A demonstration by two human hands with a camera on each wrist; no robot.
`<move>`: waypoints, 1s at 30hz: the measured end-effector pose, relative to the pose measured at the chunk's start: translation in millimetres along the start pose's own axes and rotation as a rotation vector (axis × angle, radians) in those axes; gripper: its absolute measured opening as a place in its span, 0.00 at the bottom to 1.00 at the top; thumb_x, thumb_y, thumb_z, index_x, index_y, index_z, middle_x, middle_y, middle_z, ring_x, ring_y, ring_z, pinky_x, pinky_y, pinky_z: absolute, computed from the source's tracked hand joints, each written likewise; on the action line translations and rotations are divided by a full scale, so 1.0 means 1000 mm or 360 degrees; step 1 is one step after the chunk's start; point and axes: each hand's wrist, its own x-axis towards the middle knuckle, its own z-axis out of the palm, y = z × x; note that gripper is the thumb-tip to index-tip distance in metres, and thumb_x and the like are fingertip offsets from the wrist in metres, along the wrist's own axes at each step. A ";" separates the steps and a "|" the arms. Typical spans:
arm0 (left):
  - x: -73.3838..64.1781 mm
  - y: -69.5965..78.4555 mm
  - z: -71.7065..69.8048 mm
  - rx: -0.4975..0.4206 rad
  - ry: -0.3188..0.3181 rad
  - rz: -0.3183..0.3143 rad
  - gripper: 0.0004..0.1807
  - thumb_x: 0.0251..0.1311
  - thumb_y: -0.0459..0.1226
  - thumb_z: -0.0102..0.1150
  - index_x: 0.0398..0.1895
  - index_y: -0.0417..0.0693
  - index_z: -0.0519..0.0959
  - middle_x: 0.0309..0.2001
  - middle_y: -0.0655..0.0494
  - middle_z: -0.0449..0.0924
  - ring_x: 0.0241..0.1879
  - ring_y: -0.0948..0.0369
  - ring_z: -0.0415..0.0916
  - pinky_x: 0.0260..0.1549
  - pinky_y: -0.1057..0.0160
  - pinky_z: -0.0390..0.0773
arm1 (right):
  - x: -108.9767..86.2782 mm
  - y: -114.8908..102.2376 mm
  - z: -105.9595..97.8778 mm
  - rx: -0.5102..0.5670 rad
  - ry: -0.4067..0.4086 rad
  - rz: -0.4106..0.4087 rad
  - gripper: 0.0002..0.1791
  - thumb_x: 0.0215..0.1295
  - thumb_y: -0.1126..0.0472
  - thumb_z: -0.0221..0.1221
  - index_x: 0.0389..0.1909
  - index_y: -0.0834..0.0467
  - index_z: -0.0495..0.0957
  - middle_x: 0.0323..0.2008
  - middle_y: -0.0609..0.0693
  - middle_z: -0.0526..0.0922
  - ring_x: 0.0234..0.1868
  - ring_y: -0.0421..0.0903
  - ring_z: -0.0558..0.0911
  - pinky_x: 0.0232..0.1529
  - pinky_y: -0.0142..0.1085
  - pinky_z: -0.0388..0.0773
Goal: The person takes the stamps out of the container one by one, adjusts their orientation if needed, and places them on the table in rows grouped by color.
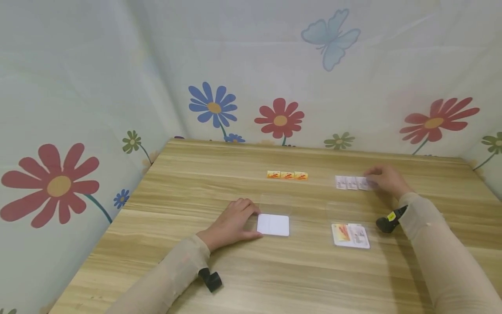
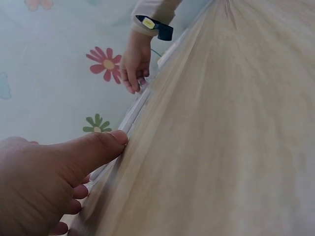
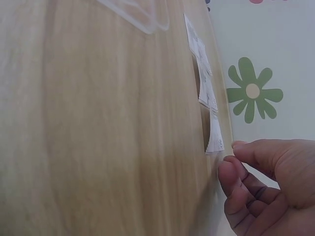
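White packets (image 1: 351,183) and an open case (image 1: 273,225) adjoin the hands (image 1: 233,222) (image 1: 386,179).

Table (image 1: 298,274): light yellowish-brown top, wood grain running side to side. Reference item: white-based case (image 1: 273,224), shallow, lying flat and open, clear lid (image 1: 276,203) extended on its far side. Right of the white-based case, apart from it: second case (image 1: 351,246), similar form, likewise open. Beyond the white-based case: three orange-yellow packets (image 1: 287,175), laid in one row. Beyond and well to the right of the white-based case: white printed packets (image 1: 351,182), at least three, also in a row.
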 end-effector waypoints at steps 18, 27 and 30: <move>-0.002 0.003 0.002 0.0081 0.0026 0.0046 0.30 0.49 0.58 0.67 0.48 0.47 0.77 0.47 0.55 0.76 0.49 0.57 0.72 0.53 0.56 0.72 | -0.011 0.001 -0.008 0.0031 0.0019 -0.0007 0.20 0.72 0.58 0.50 0.56 0.68 0.73 0.53 0.70 0.76 0.49 0.59 0.76 0.41 0.40 0.75; -0.001 0.004 0.000 0.0080 0.0026 0.0051 0.30 0.49 0.57 0.67 0.48 0.47 0.77 0.46 0.54 0.76 0.49 0.57 0.72 0.53 0.55 0.72 | -0.017 -0.001 -0.010 0.0046 0.0088 -0.0111 0.20 0.72 0.58 0.50 0.53 0.70 0.74 0.49 0.70 0.79 0.44 0.55 0.80 0.37 0.32 0.75; -0.002 0.005 0.000 0.0066 0.0035 0.0047 0.30 0.48 0.57 0.68 0.48 0.46 0.77 0.46 0.54 0.76 0.49 0.56 0.72 0.53 0.55 0.72 | -0.020 -0.003 -0.011 0.0059 0.0096 -0.0130 0.21 0.72 0.56 0.50 0.54 0.70 0.74 0.48 0.71 0.79 0.43 0.55 0.81 0.35 0.33 0.77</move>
